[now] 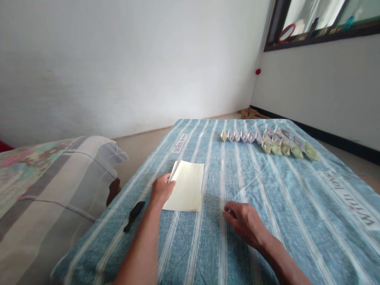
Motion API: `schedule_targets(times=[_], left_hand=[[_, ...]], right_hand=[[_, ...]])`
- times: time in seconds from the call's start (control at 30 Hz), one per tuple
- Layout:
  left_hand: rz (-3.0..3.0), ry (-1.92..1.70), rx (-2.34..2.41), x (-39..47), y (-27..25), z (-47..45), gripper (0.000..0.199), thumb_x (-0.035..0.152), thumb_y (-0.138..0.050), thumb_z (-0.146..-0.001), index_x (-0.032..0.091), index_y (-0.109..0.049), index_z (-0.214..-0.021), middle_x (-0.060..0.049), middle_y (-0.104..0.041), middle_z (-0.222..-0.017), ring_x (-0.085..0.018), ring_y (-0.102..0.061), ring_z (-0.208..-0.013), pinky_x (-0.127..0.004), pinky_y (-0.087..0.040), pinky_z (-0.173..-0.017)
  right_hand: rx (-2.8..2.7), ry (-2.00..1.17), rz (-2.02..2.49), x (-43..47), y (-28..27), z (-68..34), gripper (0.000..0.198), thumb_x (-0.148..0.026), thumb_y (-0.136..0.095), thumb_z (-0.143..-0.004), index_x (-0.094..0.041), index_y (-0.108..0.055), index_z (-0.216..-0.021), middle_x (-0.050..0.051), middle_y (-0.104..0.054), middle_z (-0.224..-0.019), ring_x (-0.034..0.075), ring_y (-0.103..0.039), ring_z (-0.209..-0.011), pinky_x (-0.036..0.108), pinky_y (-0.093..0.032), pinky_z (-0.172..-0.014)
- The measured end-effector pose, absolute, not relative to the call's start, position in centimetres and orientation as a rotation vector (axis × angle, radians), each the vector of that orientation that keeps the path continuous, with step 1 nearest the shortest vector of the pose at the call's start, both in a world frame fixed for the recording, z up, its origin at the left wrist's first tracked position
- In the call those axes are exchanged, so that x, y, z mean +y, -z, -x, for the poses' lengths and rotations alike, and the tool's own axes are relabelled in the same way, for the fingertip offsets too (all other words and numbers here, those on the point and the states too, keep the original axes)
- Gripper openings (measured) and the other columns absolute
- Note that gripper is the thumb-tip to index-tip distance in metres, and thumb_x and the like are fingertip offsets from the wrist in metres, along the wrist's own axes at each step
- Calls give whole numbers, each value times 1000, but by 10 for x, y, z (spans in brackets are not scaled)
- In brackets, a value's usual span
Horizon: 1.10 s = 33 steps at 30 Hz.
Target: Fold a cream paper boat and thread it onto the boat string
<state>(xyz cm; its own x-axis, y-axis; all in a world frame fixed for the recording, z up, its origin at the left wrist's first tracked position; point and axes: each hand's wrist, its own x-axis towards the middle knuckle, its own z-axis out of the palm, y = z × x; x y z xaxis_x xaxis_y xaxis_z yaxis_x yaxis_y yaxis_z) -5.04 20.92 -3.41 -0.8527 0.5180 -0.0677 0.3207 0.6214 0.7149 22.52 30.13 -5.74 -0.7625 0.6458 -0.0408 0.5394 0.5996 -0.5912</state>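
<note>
Cream paper, likely light, floppy; left grip pinches nine-o'clock edge, sensible hold; right grip, four o'clock, half-open, seemingly empty.

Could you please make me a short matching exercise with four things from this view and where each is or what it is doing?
Column one
1. Left hand
2. Right hand
3. Folded paper pieces
4. Black tool

Column two
A. Lying on the striped cloth, to the left of the left forearm
B. Loosely curled, with no object visible in it
C. Grouped toward the far right part of the cloth
D. Gripping the left edge of the pale yellow paper sheets

Right pairs: 1-D, 2-B, 3-C, 4-A.
</note>
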Motion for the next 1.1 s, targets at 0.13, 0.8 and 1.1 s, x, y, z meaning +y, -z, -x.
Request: schedule_targets(times=[0.13, 0.8, 1.1], left_hand=[[-687, -871, 2758, 216, 31, 55, 45, 25, -61, -68, 18, -67, -112, -14, -72, -107, -36, -65, -102, -40, -48, -83], [-761, -93, 2944, 220, 5, 43, 32, 32, -40, -85, 19, -64, -69, -12, -72, -96, -30, -67, -84, -31, -47, -59], [-1117, -196, 3050, 209, 15, 25, 30, 26, -47, -85, 15, -66, -106, -14, -63, -123, -27, -59, -116, -35, -48, -96]], right_hand=[[-2631, -887, 1001, 300, 51, -222, 18, -23, -52, -86, -20, -69, -80, 2, -69, -69, 15, -61, -66, 24, -37, -61], [-2647, -820, 1033, 303, 47, -215, 17, -23, -57, -83, -19, -73, -89, 6, -76, -82, 18, -67, -75, 24, -40, -65], [-2622, -844, 995, 300, 50, -221, 17, -21, -53, -85, -19, -69, -79, 4, -71, -72, 16, -62, -67, 25, -36, -62]])
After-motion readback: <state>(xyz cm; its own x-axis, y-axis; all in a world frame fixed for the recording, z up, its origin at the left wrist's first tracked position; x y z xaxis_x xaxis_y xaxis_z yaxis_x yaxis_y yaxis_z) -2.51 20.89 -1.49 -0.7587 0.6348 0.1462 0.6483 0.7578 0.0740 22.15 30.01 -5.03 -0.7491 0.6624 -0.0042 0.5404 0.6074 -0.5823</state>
